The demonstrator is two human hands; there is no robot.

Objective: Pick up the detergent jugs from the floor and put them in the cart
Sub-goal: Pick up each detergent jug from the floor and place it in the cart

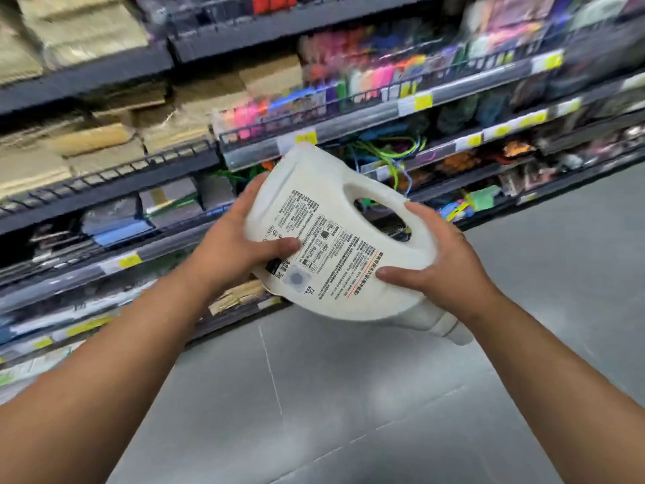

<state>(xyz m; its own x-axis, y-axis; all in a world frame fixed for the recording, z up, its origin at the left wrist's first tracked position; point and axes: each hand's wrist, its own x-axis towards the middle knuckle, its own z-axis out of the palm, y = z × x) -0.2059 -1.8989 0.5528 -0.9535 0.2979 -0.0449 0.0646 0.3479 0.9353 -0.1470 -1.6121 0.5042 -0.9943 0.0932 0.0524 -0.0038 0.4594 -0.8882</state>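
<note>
White detergent jug [314,179] is held up in front of the shelves [104,190], tipped with its cap [452,331] pointing down. Left hand [237,246] curls round the base end, right hand [443,260] wraps the handle [424,255], both thumbs on the label [324,235].

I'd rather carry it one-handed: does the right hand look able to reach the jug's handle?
Probably yes. The right hand grips the jug right beside the handle, whose opening looks clear. The left hand holds the other end, out of the way.
</note>
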